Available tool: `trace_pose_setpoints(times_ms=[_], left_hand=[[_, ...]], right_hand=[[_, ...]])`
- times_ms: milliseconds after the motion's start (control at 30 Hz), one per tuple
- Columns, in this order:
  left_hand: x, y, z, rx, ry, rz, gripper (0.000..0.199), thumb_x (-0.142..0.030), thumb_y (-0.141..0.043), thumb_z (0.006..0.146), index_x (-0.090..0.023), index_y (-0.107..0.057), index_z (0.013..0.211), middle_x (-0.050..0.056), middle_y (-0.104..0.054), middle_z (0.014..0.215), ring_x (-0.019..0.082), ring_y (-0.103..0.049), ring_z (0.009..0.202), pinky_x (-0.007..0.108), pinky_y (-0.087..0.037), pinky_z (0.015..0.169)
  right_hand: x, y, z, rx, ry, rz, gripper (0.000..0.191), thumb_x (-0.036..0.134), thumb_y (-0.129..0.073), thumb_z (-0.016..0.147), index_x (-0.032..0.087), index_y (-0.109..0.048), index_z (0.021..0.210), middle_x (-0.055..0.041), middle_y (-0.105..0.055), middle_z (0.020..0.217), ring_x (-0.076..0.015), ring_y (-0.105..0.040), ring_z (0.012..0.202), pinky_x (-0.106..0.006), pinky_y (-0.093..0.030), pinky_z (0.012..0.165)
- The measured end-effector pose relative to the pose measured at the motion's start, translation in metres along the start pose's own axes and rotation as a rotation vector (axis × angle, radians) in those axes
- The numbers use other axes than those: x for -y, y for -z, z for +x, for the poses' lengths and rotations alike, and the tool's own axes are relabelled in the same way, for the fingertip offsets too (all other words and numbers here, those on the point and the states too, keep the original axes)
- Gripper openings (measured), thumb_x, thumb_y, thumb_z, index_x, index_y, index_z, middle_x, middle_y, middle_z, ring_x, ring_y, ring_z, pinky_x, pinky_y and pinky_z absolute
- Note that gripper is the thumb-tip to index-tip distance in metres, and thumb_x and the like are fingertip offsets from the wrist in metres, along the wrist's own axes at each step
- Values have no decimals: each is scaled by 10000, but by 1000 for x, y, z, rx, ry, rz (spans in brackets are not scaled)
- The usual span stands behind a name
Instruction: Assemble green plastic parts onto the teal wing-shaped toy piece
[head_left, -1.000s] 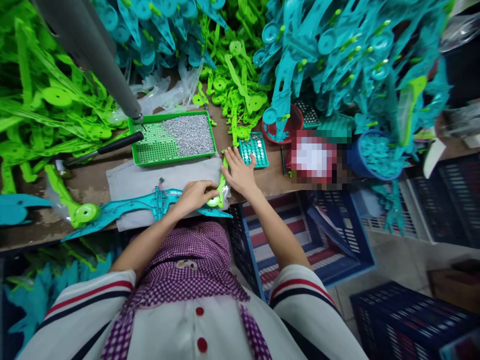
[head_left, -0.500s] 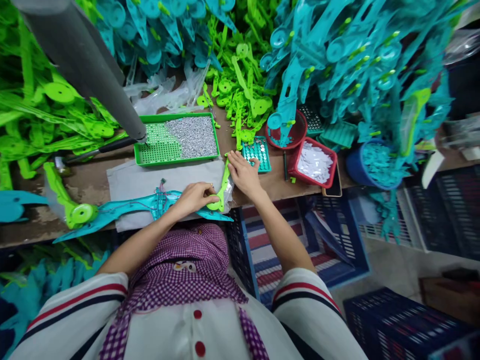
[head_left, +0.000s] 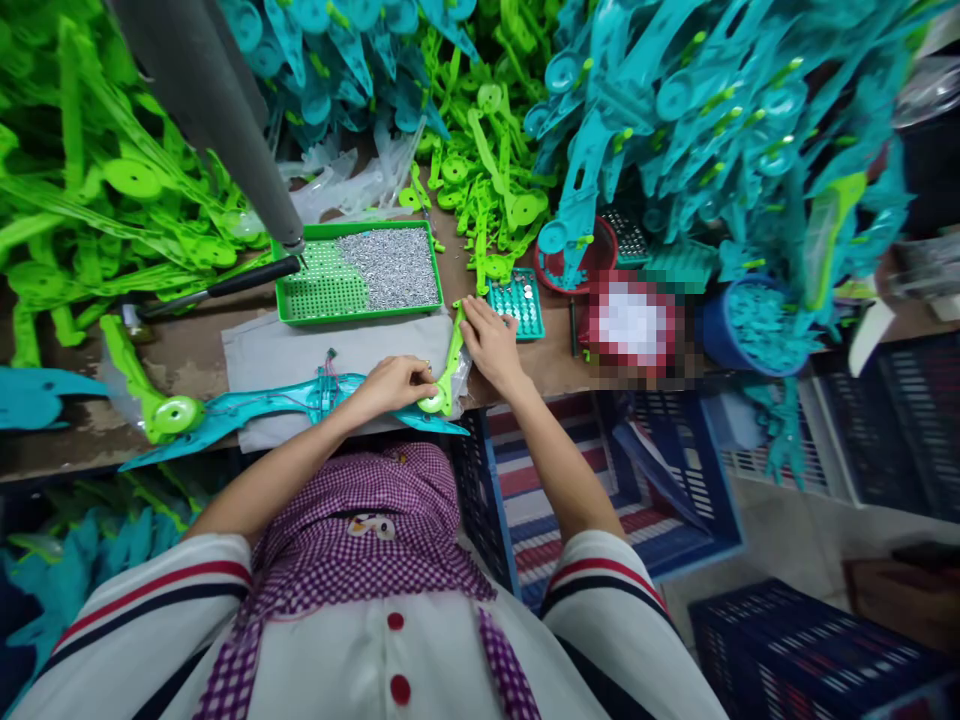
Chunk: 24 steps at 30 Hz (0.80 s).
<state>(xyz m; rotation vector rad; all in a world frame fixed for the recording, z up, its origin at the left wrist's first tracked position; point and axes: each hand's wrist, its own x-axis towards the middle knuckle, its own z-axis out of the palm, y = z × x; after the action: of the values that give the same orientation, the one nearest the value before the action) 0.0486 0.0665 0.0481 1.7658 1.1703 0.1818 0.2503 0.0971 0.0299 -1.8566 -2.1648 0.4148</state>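
Observation:
A long teal plastic piece (head_left: 255, 405), with thin wires and a small green connector, lies across a grey cloth (head_left: 251, 350). At its right end sits a curved lime-green plastic arm (head_left: 454, 362) with a round end and clear plastic beside it. My left hand (head_left: 394, 388) is closed in a pinch at that round end; whatever is between the fingertips is too small to make out. My right hand (head_left: 491, 345) rests its outstretched fingers against the arm's upper part, thumb apart. Another lime-green arm (head_left: 150, 400) is on the teal piece's left end.
A green tray (head_left: 360, 318) of small metal screws stands behind the cloth, a powered screwdriver (head_left: 255, 277) at its left. A teal tray (head_left: 529, 318) holds round metal bits. Heaps of teal parts (head_left: 675, 110) and green parts (head_left: 45, 200) rise behind. A blue crate (head_left: 724, 500) stands below the bench.
The view has shifted slightly, so the bench appears a little further right and higher. Both hands keep nearly the same hold at the lime-green arm.

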Motion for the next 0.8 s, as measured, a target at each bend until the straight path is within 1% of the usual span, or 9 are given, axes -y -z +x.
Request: trace_pose_setpoints(times_ms=[167,333,400,500,533,600,667,733,800], left_hand=[[1,-1,0,12,-20,-42,81,-236,-660,790,-160,-680,771,10,-695,806,134,-584,715,256,-366,664],[0,-1,0,19,8,-38,93,-252,-653,786,-168,-682,812,-19,-647,702,133,-553,668,251,-341,629],[-1,-1,1,27,24,-42,114,-258,-653,785,-167,-690,843,-22,-639,685,135,-549,660,249,-336,616],[-1,0,1,27,19,-49,128,-263,-658,785,-161,-698,851,-14,-647,694,137,-553,664,247,-338,613],[-1,0,1,26,13,-50,127,-263,-658,784,-162,-700,848,-12,-653,699,138,-555,666,246,-339,613],[-1,0,1,23,3,-46,121,-261,-658,784,-166,-703,843,-8,-667,712,139,-563,671,245,-345,615],[-1,0,0,19,-3,-38,116,-259,-659,784,-170,-707,840,-4,-686,734,140,-574,680,245,-355,623],[0,0,1,14,-4,-28,116,-260,-660,782,-173,-710,837,-1,-700,752,143,-587,691,244,-370,632],[2,-1,2,12,-11,-21,124,-272,-660,779,-176,-712,836,-1,-707,758,150,-602,702,243,-388,641]], right_hand=[[6,1,1,9,33,-71,462,243,-332,958,180,-557,1356,-116,-549,1438,-264,-472,1383,-559,-269,1107],[9,-3,2,-41,7,-19,456,235,-328,956,202,-581,1334,-111,-569,1417,-254,-488,1373,-571,-221,1134],[5,-1,5,-27,2,18,447,232,-346,950,213,-593,1322,-104,-569,1418,-258,-479,1380,-572,-232,1132],[-3,4,7,39,-1,103,431,240,-379,942,221,-605,1309,-95,-571,1421,-265,-458,1396,-569,-291,1113],[-5,6,7,38,-4,136,429,250,-389,940,219,-603,1310,-94,-571,1423,-264,-450,1402,-567,-305,1113],[-5,9,1,-46,-20,209,425,278,-402,941,208,-604,1308,-98,-584,1411,-254,-451,1401,-551,-323,1126],[5,12,-8,-199,-52,302,418,322,-398,951,205,-620,1285,-102,-625,1364,-235,-506,1355,-514,-358,1130],[25,13,-17,-322,-84,407,426,373,-369,971,217,-630,1269,-99,-667,1304,-215,-578,1274,-472,-420,1103],[56,15,-21,-371,-83,479,461,412,-318,992,237,-590,1319,-94,-665,1302,-202,-601,1238,-444,-470,1067]])
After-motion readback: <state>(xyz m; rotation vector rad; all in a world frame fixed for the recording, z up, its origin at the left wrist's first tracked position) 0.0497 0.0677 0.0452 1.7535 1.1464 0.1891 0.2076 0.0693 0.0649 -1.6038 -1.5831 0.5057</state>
